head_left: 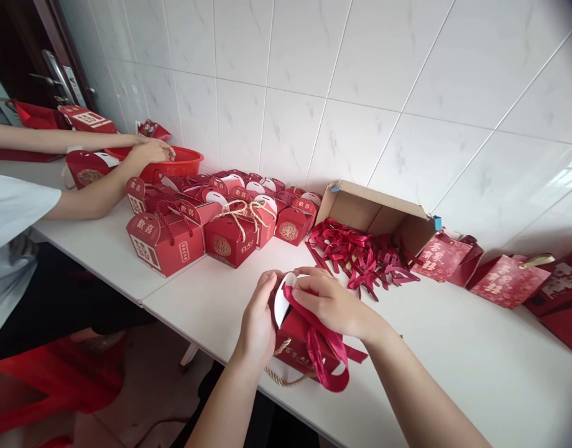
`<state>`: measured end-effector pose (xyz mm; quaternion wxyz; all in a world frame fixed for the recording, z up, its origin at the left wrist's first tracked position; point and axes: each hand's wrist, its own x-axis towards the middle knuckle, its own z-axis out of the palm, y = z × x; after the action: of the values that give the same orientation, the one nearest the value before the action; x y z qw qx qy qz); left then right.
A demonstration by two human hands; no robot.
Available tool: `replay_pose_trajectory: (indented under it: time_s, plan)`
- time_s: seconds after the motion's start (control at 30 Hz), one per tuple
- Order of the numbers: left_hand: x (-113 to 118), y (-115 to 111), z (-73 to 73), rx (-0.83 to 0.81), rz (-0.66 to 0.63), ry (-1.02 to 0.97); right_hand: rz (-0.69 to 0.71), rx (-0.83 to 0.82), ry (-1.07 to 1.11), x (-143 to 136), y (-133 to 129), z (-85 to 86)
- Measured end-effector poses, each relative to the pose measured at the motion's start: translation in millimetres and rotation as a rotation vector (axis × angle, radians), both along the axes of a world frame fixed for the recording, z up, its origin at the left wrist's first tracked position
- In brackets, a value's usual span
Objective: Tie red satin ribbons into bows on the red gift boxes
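Observation:
A red gift box (293, 336) with a gold rope handle (286, 378) stands near the table's front edge between my hands. My left hand (258, 317) is closed on the box's left end, by a raised flap (281, 305) that shows its white inner side. With fingers pinched, my right hand (326, 298) grips a dark red satin ribbon (330, 348) at that flap. The ribbon's loop hangs down over the box's right side. My fingers hide part of the flap and the ribbon's end.
A cardboard carton (383, 214) lies on its side with a heap of red ribbons (360, 249) spilling out. Several finished red boxes (169, 242) crowd the left. Red gift bags (439, 256) line the right. A co-worker's hands (150, 152) reach over a red basket (188, 162).

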<state>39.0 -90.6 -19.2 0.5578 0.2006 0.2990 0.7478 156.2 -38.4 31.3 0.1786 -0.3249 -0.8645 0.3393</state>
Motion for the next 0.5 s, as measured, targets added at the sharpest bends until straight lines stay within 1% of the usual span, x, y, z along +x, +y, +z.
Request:
replay_pose_trajectory:
  time_s: [0.07,0.23,0.37,0.5]
  plan:
    - [-0.5,1.0,-1.8,0.007,-0.016,-0.006,0.006,-0.025,-0.004,0.0,0.5,-0.5]
    - [-2.5,1.2,-6.4,0.050,-0.082,0.101,-0.004,-0.072,-0.035,-0.1,0.8,1.2]
    - [-2.3,-0.5,-5.8,0.054,-0.086,0.155,-0.032,-0.117,-0.019,-0.7,-0.1,4.2]
    - [-2.5,-1.8,-3.6,0.046,-0.092,0.200,-0.057,-0.111,0.036,-1.2,-1.2,5.3]
